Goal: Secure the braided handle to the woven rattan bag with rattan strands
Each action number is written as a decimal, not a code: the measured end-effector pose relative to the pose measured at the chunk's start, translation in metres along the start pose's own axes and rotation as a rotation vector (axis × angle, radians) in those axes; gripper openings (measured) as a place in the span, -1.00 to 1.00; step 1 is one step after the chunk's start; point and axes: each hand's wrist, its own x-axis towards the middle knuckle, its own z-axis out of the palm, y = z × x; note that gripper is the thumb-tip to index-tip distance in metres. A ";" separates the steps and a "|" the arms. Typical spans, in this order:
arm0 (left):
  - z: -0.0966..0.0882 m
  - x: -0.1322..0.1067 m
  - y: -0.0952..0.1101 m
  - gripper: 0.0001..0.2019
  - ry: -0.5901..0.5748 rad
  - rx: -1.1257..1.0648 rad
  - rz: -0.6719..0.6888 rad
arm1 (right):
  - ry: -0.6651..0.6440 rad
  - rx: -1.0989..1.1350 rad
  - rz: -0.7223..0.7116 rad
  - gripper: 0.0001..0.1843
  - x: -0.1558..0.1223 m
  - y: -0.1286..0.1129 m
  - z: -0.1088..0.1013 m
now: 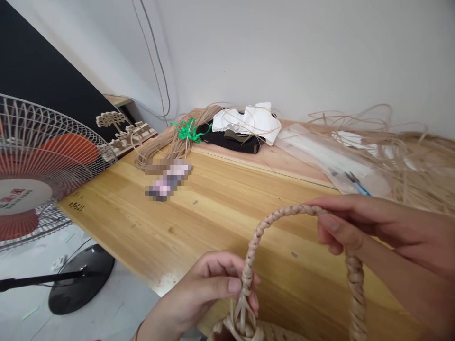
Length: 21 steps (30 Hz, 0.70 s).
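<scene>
A tan woven basket shows only its rim at the bottom of the view. Its wrapped, arched handle rises above the table. Low on the handle's left side, my left hand pinches it with the thumb in front and fingers behind, just above loose strands at the joint with the rim. My right hand grips the top right of the arch between thumb and fingers, hiding that bend. Below this hand the handle's right side comes down, thicker and wrapped. The basket's body is mostly out of frame.
On the wooden table lie a coil of rattan strands with a green tie, a black pouch, white paper, a plastic bag, blue-handled snips and loose strands. A fan stands left.
</scene>
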 end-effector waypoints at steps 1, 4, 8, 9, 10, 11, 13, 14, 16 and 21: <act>-0.001 0.000 0.000 -0.84 0.003 0.012 0.003 | -0.048 -0.004 -0.018 -0.71 0.002 -0.001 -0.002; -0.003 -0.001 0.000 -0.86 0.019 0.053 0.026 | -0.107 -0.030 -0.030 -0.74 0.007 -0.004 -0.008; -0.002 0.001 -0.001 -0.87 0.050 0.064 0.050 | -0.093 -0.048 -0.018 -0.74 0.008 -0.005 -0.008; -0.002 0.001 -0.002 -0.87 0.058 0.061 0.045 | -0.091 -0.044 -0.021 -0.74 0.008 -0.004 -0.008; -0.001 0.002 -0.002 -0.85 0.063 0.057 0.037 | -0.095 -0.040 -0.028 -0.75 0.009 -0.004 -0.008; -0.001 0.002 -0.003 -0.82 0.064 0.055 0.030 | -0.092 -0.043 -0.037 -0.76 0.009 -0.003 -0.007; -0.001 0.001 -0.003 -0.76 0.061 0.035 0.029 | -0.072 -0.057 -0.044 -0.78 0.011 -0.003 -0.007; -0.001 0.000 -0.003 -0.75 0.060 0.028 0.038 | -0.067 -0.056 -0.043 -0.77 0.012 -0.002 -0.006; -0.001 -0.003 -0.001 -0.72 0.059 0.055 0.061 | -0.072 -0.041 -0.029 -0.77 0.012 -0.002 -0.006; -0.005 -0.011 0.008 -0.59 0.046 0.327 -0.021 | -0.019 -0.060 -0.015 -0.74 0.010 0.000 -0.007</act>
